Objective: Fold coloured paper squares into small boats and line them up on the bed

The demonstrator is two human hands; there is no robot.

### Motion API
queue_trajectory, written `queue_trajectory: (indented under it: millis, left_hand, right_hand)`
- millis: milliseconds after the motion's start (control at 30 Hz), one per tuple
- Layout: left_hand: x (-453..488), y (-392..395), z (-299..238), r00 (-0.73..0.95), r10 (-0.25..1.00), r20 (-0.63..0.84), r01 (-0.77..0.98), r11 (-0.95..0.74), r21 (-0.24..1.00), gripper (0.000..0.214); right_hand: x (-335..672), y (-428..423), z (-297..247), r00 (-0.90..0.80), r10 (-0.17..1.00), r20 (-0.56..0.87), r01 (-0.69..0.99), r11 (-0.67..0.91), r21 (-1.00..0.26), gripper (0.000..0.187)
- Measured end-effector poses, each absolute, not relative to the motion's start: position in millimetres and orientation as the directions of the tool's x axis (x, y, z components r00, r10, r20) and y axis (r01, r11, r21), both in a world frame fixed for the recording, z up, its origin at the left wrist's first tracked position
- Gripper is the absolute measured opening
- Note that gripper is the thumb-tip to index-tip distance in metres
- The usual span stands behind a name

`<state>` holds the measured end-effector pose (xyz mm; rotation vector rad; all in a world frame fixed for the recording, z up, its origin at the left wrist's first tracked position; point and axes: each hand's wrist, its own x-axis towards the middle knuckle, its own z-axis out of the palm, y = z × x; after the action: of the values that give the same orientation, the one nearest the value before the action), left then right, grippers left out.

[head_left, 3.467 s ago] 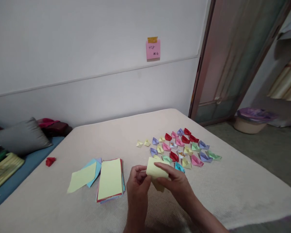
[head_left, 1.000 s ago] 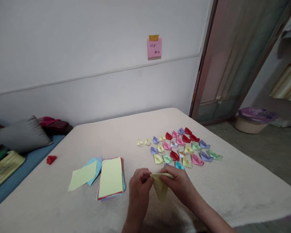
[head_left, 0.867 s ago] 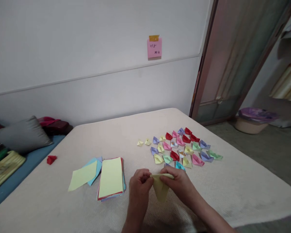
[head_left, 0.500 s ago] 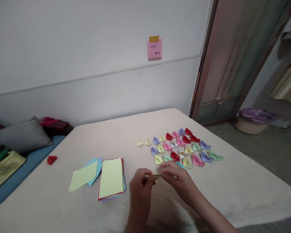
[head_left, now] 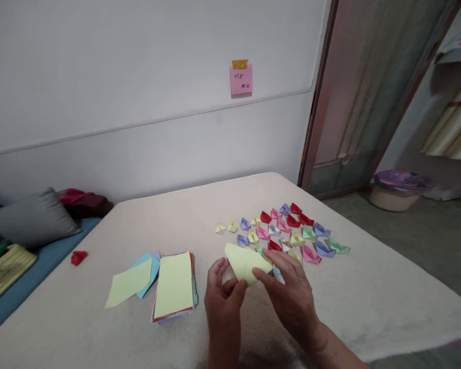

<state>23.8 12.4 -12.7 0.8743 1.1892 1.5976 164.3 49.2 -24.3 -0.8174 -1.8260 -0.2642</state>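
Note:
A folded pale yellow paper (head_left: 246,262) is held up between my two hands, its broad face toward me and its pointed corner at the upper left. My left hand (head_left: 223,297) pinches its lower edge between thumb and fingers. On the other side, my right hand (head_left: 290,287) grips the right end, thumb in front and fingers behind. Just beyond the hands lie several small folded paper boats (head_left: 311,254) in red, pink, purple, green and yellow, the nearest ones partly covered by the paper and my right hand.
Left of my hands lies a stack of coloured paper sheets (head_left: 173,287), yellow on top. Beside it are a loose yellow sheet (head_left: 128,283) and a blue sheet (head_left: 148,287). A red folded paper (head_left: 79,257) lies far left. A pink note (head_left: 241,81) is taped to the wall.
The yellow paper, seen edge-on before, is now turned so its broad face shows. Both hands have shifted slightly and my right fingers have spread along its right end. The view has moved a little.

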Motion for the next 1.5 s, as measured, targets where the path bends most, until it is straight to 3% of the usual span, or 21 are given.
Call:
queue_trajectory:
  millis: [100,167,267,333,400,467,633,833,1033,1233,1500]
  left_hand:
    - [22.9,16.2,-10.3,-0.222,0.975,-0.023,-0.375,-0.063,0.925,0.046]
    - [21.9,18.8,-10.9,-0.222,0.974,-0.033,-0.391,-0.058,0.919,0.044]
    - [21.5,22.2,-14.0,-0.344,0.938,-0.050,-0.371,-0.087,0.925,0.044]
    - [21.6,23.4,-15.7,-0.410,0.910,-0.057,-0.342,-0.095,0.935,0.044]
    - [21.4,22.9,-15.7,-0.420,0.905,-0.065,-0.313,-0.077,0.947,0.044]
    - [21.1,20.6,-13.8,-0.365,0.928,-0.074,-0.283,-0.035,0.958,0.042]
    - [21.6,15.4,-7.6,-0.200,0.978,-0.068,-0.261,0.014,0.965,0.031]
    - [19.2,18.0,-9.8,-0.158,0.980,-0.124,-0.244,0.083,0.966,0.018]
    - [18.8,21.5,-19.1,-0.194,0.955,-0.224,-0.214,0.181,0.960,0.026]
    - [18.0,22.7,-20.1,-0.223,0.940,-0.258,-0.266,0.196,0.944,0.028]
    - [16.2,20.3,-15.5,-0.186,0.954,-0.234,-0.267,0.180,0.947,0.025]
  right_hand:
    - [164.2,50.2,-25.3,-0.171,0.461,0.871,0.583,0.760,-0.288,0.033]
    - [163.9,51.3,-25.4,-0.079,0.595,0.799,0.499,0.718,-0.486,0.035]
    - [164.0,53.9,-23.6,0.084,0.880,0.467,0.170,0.449,-0.877,0.034]
    - [163.7,55.7,-21.0,0.038,0.974,0.225,-0.123,0.228,-0.966,0.035]
    - [162.1,56.8,-18.2,-0.084,0.989,0.117,-0.311,0.086,-0.946,0.037]
    - [159.1,57.0,-16.2,-0.163,0.983,0.088,-0.368,0.022,-0.929,0.036]
    - [151.8,55.4,-15.6,-0.060,0.998,0.015,-0.296,-0.003,-0.955,0.011]
    - [151.2,50.4,-9.1,-0.034,0.999,0.002,-0.249,-0.006,-0.969,0.014]
    - [150.6,51.1,-9.1,-0.066,0.998,0.006,-0.190,-0.006,-0.982,0.017]
    - [149.5,51.4,-14.1,-0.051,0.993,0.109,-0.246,0.093,-0.965,0.034]
    - [150.3,47.8,-7.0,-0.063,0.996,0.064,-0.270,0.045,-0.962,0.025]
